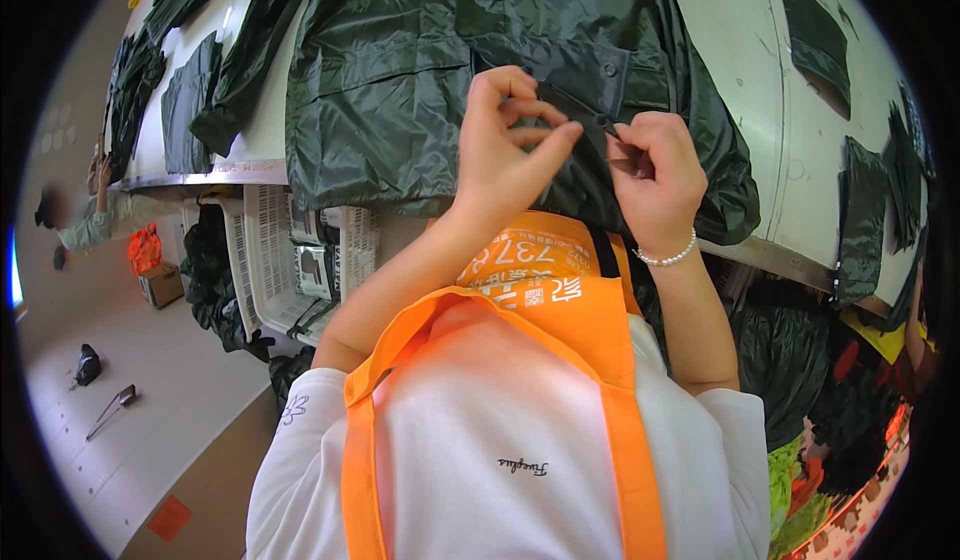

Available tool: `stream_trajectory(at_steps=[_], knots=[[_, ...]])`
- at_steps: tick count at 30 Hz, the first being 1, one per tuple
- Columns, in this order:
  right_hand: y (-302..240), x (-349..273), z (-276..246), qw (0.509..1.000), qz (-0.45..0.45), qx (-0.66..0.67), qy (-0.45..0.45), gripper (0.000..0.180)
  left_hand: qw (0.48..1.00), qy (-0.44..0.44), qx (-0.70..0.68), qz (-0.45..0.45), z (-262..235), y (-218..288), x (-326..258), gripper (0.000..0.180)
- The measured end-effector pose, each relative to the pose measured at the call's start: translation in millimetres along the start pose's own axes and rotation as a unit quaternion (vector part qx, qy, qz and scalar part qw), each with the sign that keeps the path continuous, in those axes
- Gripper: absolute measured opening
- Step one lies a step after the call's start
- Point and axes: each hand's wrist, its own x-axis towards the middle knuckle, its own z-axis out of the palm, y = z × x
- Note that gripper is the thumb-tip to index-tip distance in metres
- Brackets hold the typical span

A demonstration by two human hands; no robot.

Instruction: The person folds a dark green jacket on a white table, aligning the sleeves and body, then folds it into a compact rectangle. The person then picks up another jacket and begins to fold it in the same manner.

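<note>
A dark green waterproof jacket (390, 90) lies spread on the table in front of me, with its hem over the near edge. On a flap of it a round snap button (609, 70) shows. My left hand (512, 150) is over the flap, fingers curled and the thumb tip close to a fingertip; what is in this pinch, if anything, is too small to make out. Close by on the right, my right hand (660, 170) is closed on a dark edge of the jacket, pinched between thumb and forefinger. The palm side of that hand is hidden.
More folded dark green garments lie on the white table (745, 60) on both sides. Below its edge at left stands a white plastic basket (262, 260) holding packets. A person (85, 220) is at the far left, near a cardboard box (160, 286). Dark garments (785, 350) hang at right.
</note>
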Motion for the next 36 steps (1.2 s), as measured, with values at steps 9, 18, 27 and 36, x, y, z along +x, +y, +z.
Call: stream_trajectory(at_steps=[9, 18, 27, 36], knots=[[-1, -7, 8, 0.994, -0.093, -0.009, -0.058, 0.029, 0.973, -0.027, -0.088, -0.210, -10, 9, -15, 0.020], [-5, 1, -7, 0.944, 0.229, 0.187, -0.145, 0.020, 0.984, -0.092, 0.056, -0.140, -16, -4, -19, 0.017], [13, -14, -1, 0.913, 0.290, 0.238, -0.160, 0.031, 0.952, -0.210, 0.034, -0.222, -31, -24, -34, 0.015], [314, 18, -182, 0.911, 0.238, -0.337, 0.009, 0.029, 0.909, 0.129, -0.016, -0.397, -169, -54, -97, 0.044]])
